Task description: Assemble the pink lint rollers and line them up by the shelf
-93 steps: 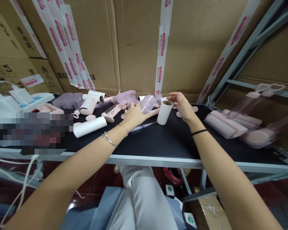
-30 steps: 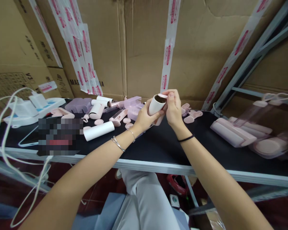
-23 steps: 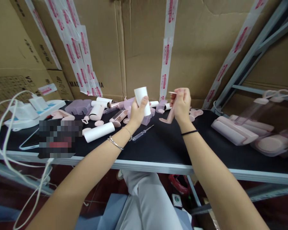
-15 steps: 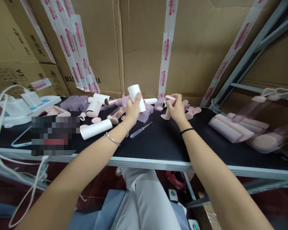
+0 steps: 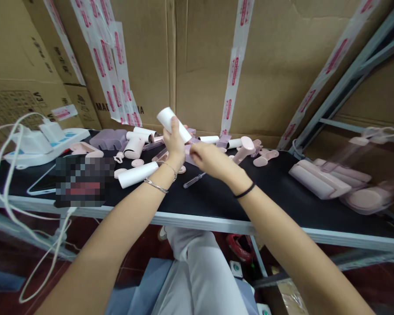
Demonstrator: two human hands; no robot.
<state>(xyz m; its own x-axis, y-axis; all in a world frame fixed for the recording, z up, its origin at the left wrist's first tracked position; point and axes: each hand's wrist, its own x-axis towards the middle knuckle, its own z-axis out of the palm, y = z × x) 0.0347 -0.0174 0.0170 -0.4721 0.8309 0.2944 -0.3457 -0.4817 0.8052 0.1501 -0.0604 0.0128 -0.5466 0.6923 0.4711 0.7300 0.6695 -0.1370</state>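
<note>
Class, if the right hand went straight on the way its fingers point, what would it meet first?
Probably the left hand, which holds a white roll in its grip just left of the right hand. Depth is unclear, so it might pass behind it.

The black table (image 5: 216,201) with a pale metal edge bears a loose scatter along its back: white rolls (image 5: 138,174), pink handles (image 5: 244,148), small pink discs (image 5: 137,162) and a lilac cover (image 5: 110,138). A clear screwdriver (image 5: 193,180) lies just in front of that scatter, near the middle. At the left end sit a white power strip (image 5: 36,146) and a flat screen (image 5: 41,186) (partly hidden by a blurred patch), while finished pink rollers (image 5: 318,180) lie side by side at the right end, well apart from the rest.
</note>
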